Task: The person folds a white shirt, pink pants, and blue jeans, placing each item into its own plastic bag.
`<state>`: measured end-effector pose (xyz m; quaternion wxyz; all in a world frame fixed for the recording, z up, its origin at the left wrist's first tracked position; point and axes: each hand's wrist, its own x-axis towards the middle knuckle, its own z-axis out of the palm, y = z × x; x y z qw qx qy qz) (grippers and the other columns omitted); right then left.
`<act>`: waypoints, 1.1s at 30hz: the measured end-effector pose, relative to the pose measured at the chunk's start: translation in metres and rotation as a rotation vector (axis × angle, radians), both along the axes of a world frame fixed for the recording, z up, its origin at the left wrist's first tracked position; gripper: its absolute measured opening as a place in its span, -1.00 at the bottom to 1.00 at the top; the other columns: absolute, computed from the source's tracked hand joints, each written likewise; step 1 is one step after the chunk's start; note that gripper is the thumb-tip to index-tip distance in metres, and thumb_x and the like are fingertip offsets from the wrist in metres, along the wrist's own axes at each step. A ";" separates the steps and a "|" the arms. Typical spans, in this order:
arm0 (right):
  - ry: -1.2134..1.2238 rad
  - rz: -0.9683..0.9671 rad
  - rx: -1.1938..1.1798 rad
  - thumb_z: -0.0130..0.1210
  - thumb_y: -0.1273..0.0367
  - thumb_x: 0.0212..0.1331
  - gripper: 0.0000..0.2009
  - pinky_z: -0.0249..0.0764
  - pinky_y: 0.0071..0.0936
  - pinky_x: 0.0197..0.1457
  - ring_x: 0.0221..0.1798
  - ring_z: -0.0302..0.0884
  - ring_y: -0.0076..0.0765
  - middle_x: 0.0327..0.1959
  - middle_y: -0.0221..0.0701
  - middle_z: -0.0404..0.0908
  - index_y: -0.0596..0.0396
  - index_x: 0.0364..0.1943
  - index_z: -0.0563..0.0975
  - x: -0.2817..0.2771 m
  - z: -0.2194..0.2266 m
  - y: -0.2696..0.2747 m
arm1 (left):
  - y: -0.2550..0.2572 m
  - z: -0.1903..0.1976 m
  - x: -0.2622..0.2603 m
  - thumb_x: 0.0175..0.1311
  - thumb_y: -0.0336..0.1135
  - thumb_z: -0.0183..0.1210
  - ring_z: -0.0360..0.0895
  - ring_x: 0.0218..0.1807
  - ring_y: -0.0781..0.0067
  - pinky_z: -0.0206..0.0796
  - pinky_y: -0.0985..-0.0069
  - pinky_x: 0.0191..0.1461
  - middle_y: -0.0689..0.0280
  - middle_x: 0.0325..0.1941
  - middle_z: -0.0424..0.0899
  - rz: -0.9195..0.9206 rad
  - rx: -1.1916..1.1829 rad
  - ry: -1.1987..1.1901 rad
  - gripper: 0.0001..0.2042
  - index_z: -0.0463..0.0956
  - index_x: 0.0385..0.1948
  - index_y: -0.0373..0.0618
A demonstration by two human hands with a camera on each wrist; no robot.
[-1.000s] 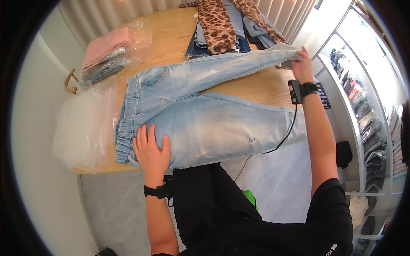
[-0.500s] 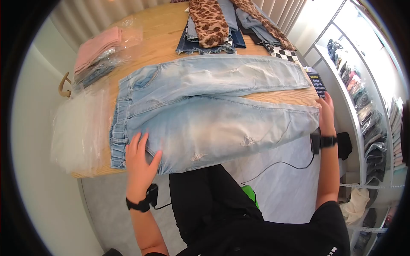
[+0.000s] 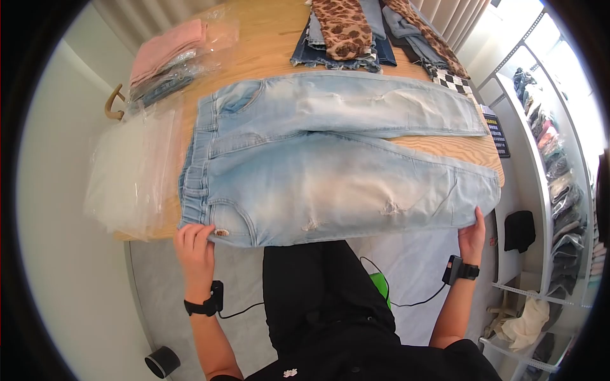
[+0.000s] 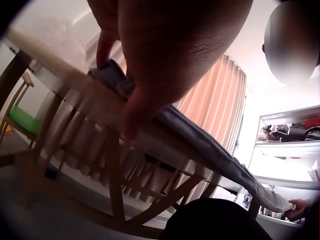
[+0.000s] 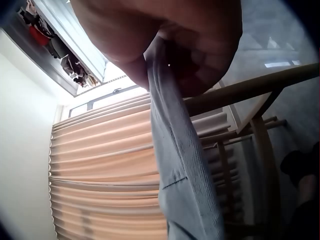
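Note:
Light blue jeans (image 3: 330,165) with an elastic waist and ripped knees lie spread flat across the wooden table, waist to the left. My left hand (image 3: 196,254) pinches the near corner of the waistband, beside a small brown patch (image 3: 221,232) at the pocket. At the near leg's hem end my right hand (image 3: 471,238) grips the edge of the denim. In the right wrist view, the denim edge (image 5: 175,135) runs down from between thumb and curled fingers. From below, the left wrist view shows the left hand (image 4: 160,60) at the table edge over the cloth.
Clear plastic bags (image 3: 130,171) lie at the table's left, with bagged pink clothing (image 3: 168,51) behind. Folded jeans and leopard-print pieces (image 3: 343,28) are piled at the back. A dark printed card (image 3: 497,134) sits by the right edge. Shelves of clothes (image 3: 559,190) stand at right.
My right hand has come down from the far leg's hem to the near leg's hem, and the far leg now lies flat. The left hand has shifted from the jeans' front to the near waistband corner.

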<state>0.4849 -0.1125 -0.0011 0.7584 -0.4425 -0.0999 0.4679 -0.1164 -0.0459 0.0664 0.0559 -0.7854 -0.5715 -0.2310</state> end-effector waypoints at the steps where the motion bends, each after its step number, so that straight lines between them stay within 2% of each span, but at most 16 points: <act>1: -0.065 -0.064 -0.054 0.06 0.31 0.29 -0.61 0.36 -0.34 0.27 0.20 0.45 -0.34 0.15 -0.37 0.51 0.14 0.15 0.38 0.005 0.001 -0.006 | 0.002 0.005 -0.003 -0.17 -0.68 0.14 0.41 0.00 0.12 0.23 0.22 0.13 0.25 -0.15 0.51 -0.046 -0.026 0.015 -0.65 0.54 -0.25 -0.10; 5: -0.055 -0.161 0.015 0.02 0.36 0.28 -0.64 0.39 -0.28 0.27 0.14 0.50 -0.27 0.10 -0.25 0.54 0.24 0.11 0.42 0.019 0.054 -0.028 | -0.018 0.040 -0.010 -0.15 -0.60 0.14 0.43 -0.08 0.10 0.24 0.21 0.07 0.22 -0.20 0.51 -0.112 0.014 0.013 -0.75 0.54 -0.35 -0.12; 8: -0.026 0.045 0.325 -0.10 0.34 0.33 -0.71 0.43 -0.21 0.25 0.07 0.56 -0.20 -0.02 -0.19 0.61 0.26 -0.03 0.50 0.055 0.081 -0.049 | -0.032 0.071 -0.007 -0.05 -0.50 0.13 0.44 -0.07 0.06 0.28 0.20 0.04 0.19 -0.18 0.52 -0.106 0.157 -0.038 -0.84 0.53 -0.37 -0.13; 10: -0.067 0.011 0.327 -0.11 0.34 0.35 -0.73 0.48 -0.26 0.18 0.03 0.58 -0.24 -0.05 -0.22 0.63 0.24 -0.08 0.52 0.083 0.102 -0.047 | -0.030 0.084 -0.011 0.06 -0.42 0.10 0.45 -0.05 -0.01 0.31 0.15 0.02 0.14 -0.13 0.53 -0.062 0.501 -0.083 -0.90 0.52 -0.39 -0.15; 12: -0.291 0.001 0.293 -0.11 0.35 0.36 -0.74 0.54 -0.32 0.12 -0.02 0.60 -0.27 -0.06 -0.24 0.62 0.25 -0.07 0.51 0.083 0.137 -0.021 | -0.009 0.109 0.003 0.16 -0.44 0.03 0.47 -0.02 0.01 0.33 0.16 0.03 0.13 -0.08 0.55 0.033 0.552 -0.151 -0.90 0.51 -0.37 -0.22; 14: -0.230 0.174 0.372 -0.09 0.36 0.36 -0.75 0.55 -0.38 0.09 -0.06 0.60 -0.29 -0.08 -0.24 0.61 0.27 -0.06 0.49 0.123 0.152 0.027 | 0.024 0.126 0.015 0.15 -0.50 0.00 0.49 -0.01 0.05 0.34 0.21 0.05 0.11 -0.09 0.57 0.158 0.533 -0.124 -0.88 0.50 -0.34 -0.28; 15: -0.017 0.311 0.440 -0.07 0.37 0.35 -0.75 0.55 -0.41 0.10 -0.08 0.59 -0.29 -0.09 -0.24 0.61 0.28 -0.05 0.47 0.170 0.150 0.057 | 0.044 0.135 0.026 0.15 -0.53 -0.03 0.51 -0.03 0.10 0.33 0.30 0.06 0.11 -0.16 0.59 0.191 0.497 -0.115 -0.85 0.50 -0.29 -0.31; 18: -0.284 0.179 0.153 0.11 0.34 0.27 -0.69 0.54 -0.33 0.09 -0.01 0.56 -0.19 -0.01 -0.12 0.52 0.25 0.00 0.41 0.148 0.164 0.153 | 0.112 0.122 0.033 0.16 -0.41 0.06 0.48 -0.06 -0.04 0.30 0.21 0.06 0.05 -0.11 0.56 0.251 0.358 0.035 -0.81 0.52 -0.21 -0.21; 20: -0.486 0.138 -0.088 0.31 0.11 0.08 -0.45 0.50 -0.24 0.07 0.04 0.52 -0.18 -0.04 -0.23 0.48 0.18 0.03 0.39 0.123 0.143 0.192 | 0.138 0.089 0.031 0.16 -0.30 0.12 0.46 0.02 -0.09 0.29 0.15 0.10 0.01 -0.02 0.53 0.246 0.256 0.088 -0.65 0.44 -0.02 -0.22; 21: -0.706 0.228 -0.254 0.37 0.02 -0.05 -0.32 0.47 -0.14 0.05 0.12 0.47 -0.19 -0.02 -0.25 0.46 0.16 0.07 0.39 0.134 0.119 0.211 | 0.145 0.070 0.024 0.15 -0.23 0.15 0.44 0.06 -0.11 0.28 0.13 0.14 -0.03 0.02 0.50 0.272 0.093 0.084 -0.56 0.38 0.06 -0.23; 23: -1.331 0.199 -0.711 0.34 0.06 -0.09 -0.24 0.32 -0.21 0.27 0.31 0.30 -0.12 0.19 -0.17 0.40 0.13 0.20 0.35 0.132 0.083 0.232 | 0.145 0.043 0.017 0.15 -0.13 0.19 0.40 0.12 -0.15 0.25 0.10 0.20 -0.11 0.10 0.45 0.331 -0.178 0.069 -0.41 0.28 0.18 -0.23; 25: -1.664 0.134 -0.767 0.33 0.05 -0.07 -0.20 0.32 -0.31 0.26 0.21 0.41 -0.05 0.17 -0.05 0.44 0.26 0.22 0.32 0.114 0.066 0.227 | 0.131 0.042 0.021 0.14 -0.10 0.21 0.38 0.15 -0.17 0.24 0.09 0.22 -0.15 0.13 0.43 0.363 -0.284 0.060 -0.37 0.25 0.22 -0.23; 29: -1.606 0.053 -0.866 0.34 0.09 -0.09 -0.22 0.34 -0.31 0.27 0.22 0.41 -0.05 0.17 -0.01 0.44 0.27 0.21 0.34 0.113 0.067 0.234 | 0.120 0.035 0.021 0.10 -0.15 0.27 0.36 0.22 -0.14 0.22 0.13 0.27 -0.17 0.18 0.40 0.456 -0.353 -0.109 -0.34 0.24 0.22 -0.25; 31: -1.584 0.065 -0.792 0.32 0.12 -0.10 -0.35 0.41 -0.35 0.18 0.13 0.51 -0.11 0.04 -0.07 0.56 0.25 0.09 0.48 0.132 0.066 0.242 | 0.122 0.026 0.010 0.12 -0.24 0.27 0.38 0.23 -0.06 0.21 0.19 0.27 -0.14 0.18 0.42 0.338 -0.186 -0.204 -0.39 0.26 0.20 -0.26; 32: -1.514 0.150 -0.734 0.26 0.22 -0.10 -0.53 0.46 -0.37 0.08 -0.02 0.61 -0.17 -0.15 -0.14 0.66 0.21 -0.08 0.60 0.138 0.071 0.245 | 0.123 0.025 0.006 0.12 -0.24 0.27 0.38 0.23 -0.06 0.21 0.19 0.27 -0.14 0.18 0.42 0.339 -0.182 -0.206 -0.39 0.26 0.20 -0.26; 33: -1.516 0.146 -0.730 0.26 0.22 -0.10 -0.53 0.46 -0.37 0.08 -0.02 0.61 -0.17 -0.15 -0.14 0.66 0.21 -0.08 0.60 0.139 0.077 0.249 | 0.124 0.028 0.005 0.14 -0.29 0.25 0.39 0.21 -0.02 0.20 0.23 0.27 -0.12 0.17 0.44 0.331 -0.250 -0.310 -0.44 0.28 0.18 -0.25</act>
